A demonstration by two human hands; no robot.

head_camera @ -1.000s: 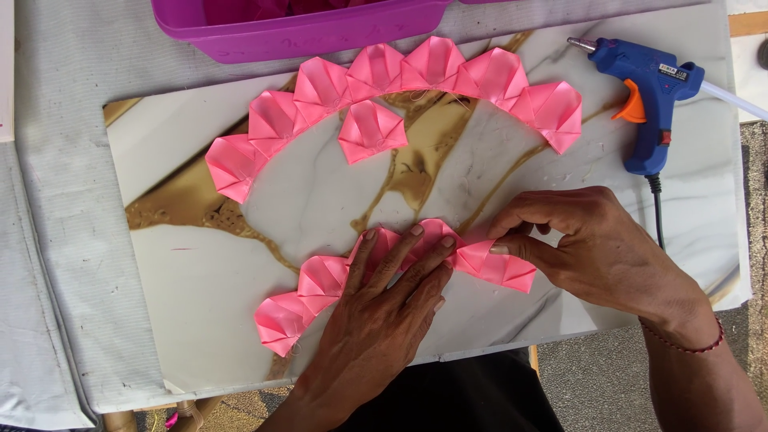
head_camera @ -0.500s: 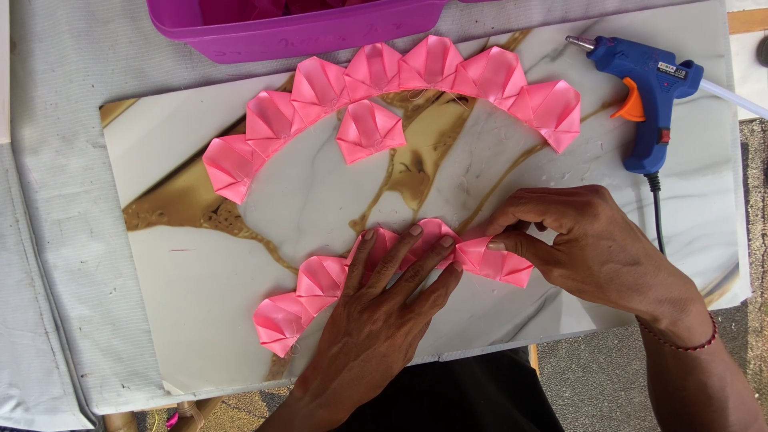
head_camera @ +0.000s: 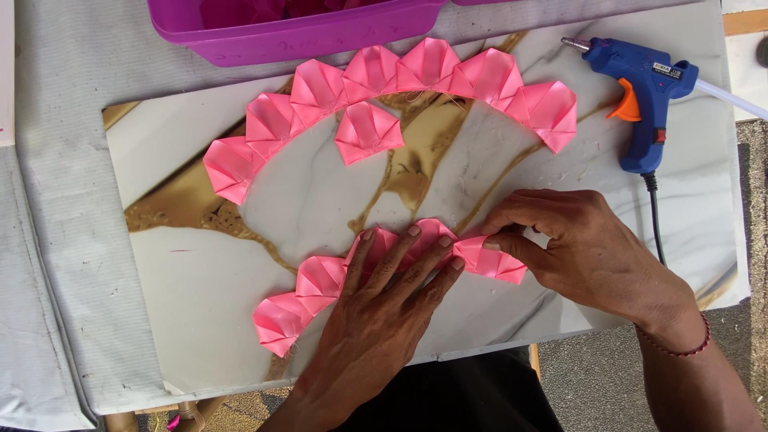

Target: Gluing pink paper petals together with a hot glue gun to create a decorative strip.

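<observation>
Left hand (head_camera: 376, 320) lay flat, fingers (head_camera: 416, 260) spread, pressing the lower pink petal row (head_camera: 320, 280) on the marble board (head_camera: 184, 272); right hand (head_camera: 576, 248) pinched the end petal (head_camera: 492, 260). Glue gun (head_camera: 644, 96) lay well apart.

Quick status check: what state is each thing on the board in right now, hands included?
Lower petal chain: flat, partly joined.
End petal: pinched against the chain.
Left hand: pressing flat on the chain.
Right hand: gripping the end petal.
Upper petal arc: lying flat.
Loose petal: separate.
Glue gun: set down, unheld.
</observation>
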